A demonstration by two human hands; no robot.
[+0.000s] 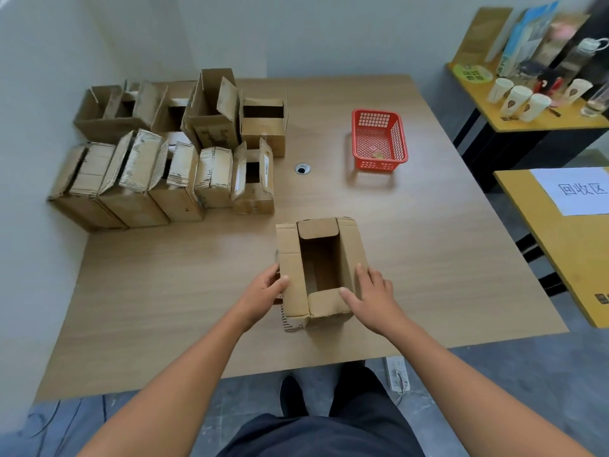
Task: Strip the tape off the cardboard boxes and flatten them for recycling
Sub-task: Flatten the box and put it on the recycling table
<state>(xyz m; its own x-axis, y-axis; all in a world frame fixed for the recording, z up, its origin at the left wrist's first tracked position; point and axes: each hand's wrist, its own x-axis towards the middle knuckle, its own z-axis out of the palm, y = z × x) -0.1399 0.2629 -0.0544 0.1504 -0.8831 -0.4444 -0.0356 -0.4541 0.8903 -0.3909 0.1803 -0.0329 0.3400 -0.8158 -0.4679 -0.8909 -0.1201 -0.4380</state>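
Lower centre of the frame: an open cardboard box (321,268), upright on the wooden surface (164,275), all four top flaps spread, dark interior showing. Left hand (263,288) clamped on the box's left side, thumb over the left flap, fingers curled round the outer wall. Right hand (370,291) flat on the right flap, fingers straight, thumb tip pressing the near flap. Hands apart, box between them.

Upper left: a crowd of other cardboard boxes (171,150) in two rough rows against the wall, flaps raised or folded, torn corrugated edges on several, the nearest just up and left of the held box without touching it. Upper centre-right: a red plastic basket (379,140), well apart from the box, a small tan scrap on its bottom, too small to identify. Between the rows and the basket, a round cable hole (302,168) in the surface.

Upper right corner: a yellow side table (534,125) with white paper cups (519,98), a clear bottle (583,57) and standing brochures (527,37). Right edge: a second yellow table (560,258) bearing a white printed sheet (580,189). Bottom centre, below the surface's near edge: a white power strip (397,374) on the grey floor.
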